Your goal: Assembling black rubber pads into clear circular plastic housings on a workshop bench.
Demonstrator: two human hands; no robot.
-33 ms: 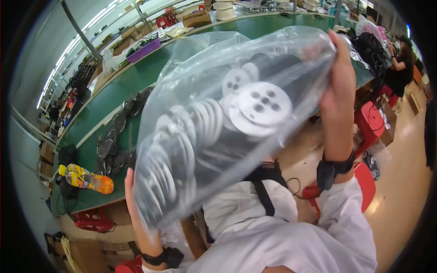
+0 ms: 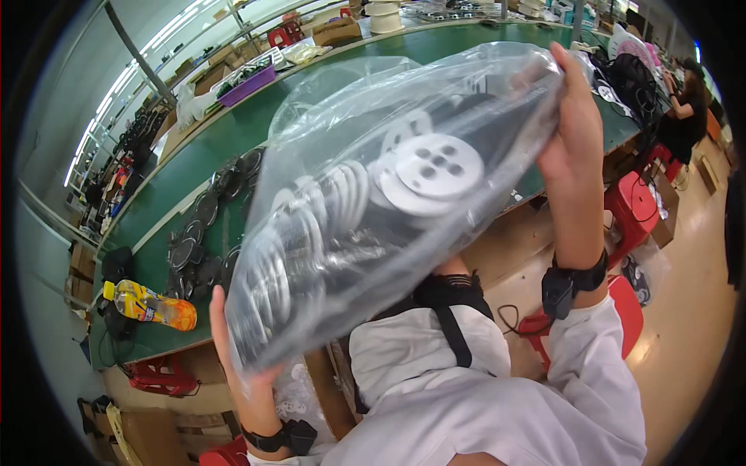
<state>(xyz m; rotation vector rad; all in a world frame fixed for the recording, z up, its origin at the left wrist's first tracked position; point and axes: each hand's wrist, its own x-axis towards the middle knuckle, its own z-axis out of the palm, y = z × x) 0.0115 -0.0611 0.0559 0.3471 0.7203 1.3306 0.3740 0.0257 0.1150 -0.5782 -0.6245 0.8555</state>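
**Clear plastic bag [image 2: 373,252] of white discs [image 2: 351,190] held up between two hands**

Head view. The bag fills the centre of the frame, slanting from lower left to upper right, above the person's lap. Discs show through the plastic: a stacked row at the bag's left, flatter ones nearer its middle; the uppermost has several dark holes.

Right hand [image 2: 576,128]: at the bag's upper right end, fingers closed on the plastic edge; one digit lies outside, others blurred through the film.

Left hand [image 2: 233,361]: at the bag's lower left corner, one digit upright beside the edge. Remaining fingers hidden behind plastic; cannot tell whether they pinch or only support.

Surroundings: green table [image 2: 141,260] behind the bag. On it, at frame left, a yellow-capped bottle [image 2: 155,307] lies on its side near a cluster of dark round parts [image 2: 186,252]. Purple tray [image 2: 250,87], upper left. Red stool [image 2: 633,210], right. Another person [image 2: 690,113], dark clothing, upper right.
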